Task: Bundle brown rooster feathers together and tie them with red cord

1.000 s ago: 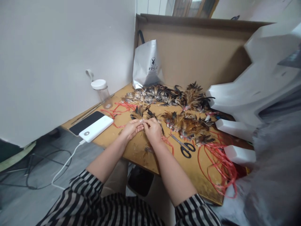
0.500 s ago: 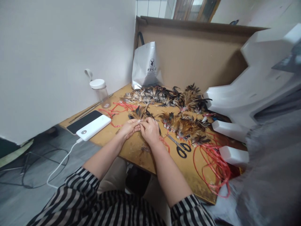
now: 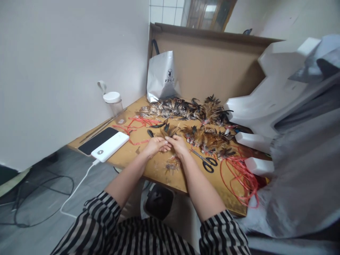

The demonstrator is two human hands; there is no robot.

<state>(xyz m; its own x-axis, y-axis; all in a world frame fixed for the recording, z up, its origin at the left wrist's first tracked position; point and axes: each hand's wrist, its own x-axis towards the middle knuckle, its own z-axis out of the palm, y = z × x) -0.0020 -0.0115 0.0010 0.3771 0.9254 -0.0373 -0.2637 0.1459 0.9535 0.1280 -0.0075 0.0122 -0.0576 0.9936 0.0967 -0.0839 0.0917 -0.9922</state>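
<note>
My left hand (image 3: pixel 156 146) and my right hand (image 3: pixel 178 145) meet over the front of the wooden table. Their fingertips pinch together at the base of a small bunch of brown feathers (image 3: pixel 170 131), which fans out beyond them. My fingers hide the quill ends. To the right of my right hand lie tied-looking bunches of brown and black feathers (image 3: pixel 208 139). Black-handled scissors (image 3: pixel 205 161) rest just in front of those bunches. Loose dark feathers (image 3: pixel 150 133) lie by my left hand, and feather scraps (image 3: pixel 172 163) lie below my hands.
A longer feather pile (image 3: pixel 180 108) lies at the back near a silver bag (image 3: pixel 160 78). Red plastic strips (image 3: pixel 240 173) tangle at right, with more red strips (image 3: pixel 138 122) at left. A clear bottle (image 3: pixel 114 106), a phone (image 3: pixel 97 140) and a white power bank (image 3: pixel 110 147) stand or lie left.
My hands have shifted slightly, and the brown feathers now fan out above my fingertips. The camera view has moved a little; scissors and feather piles stay on the table.
</note>
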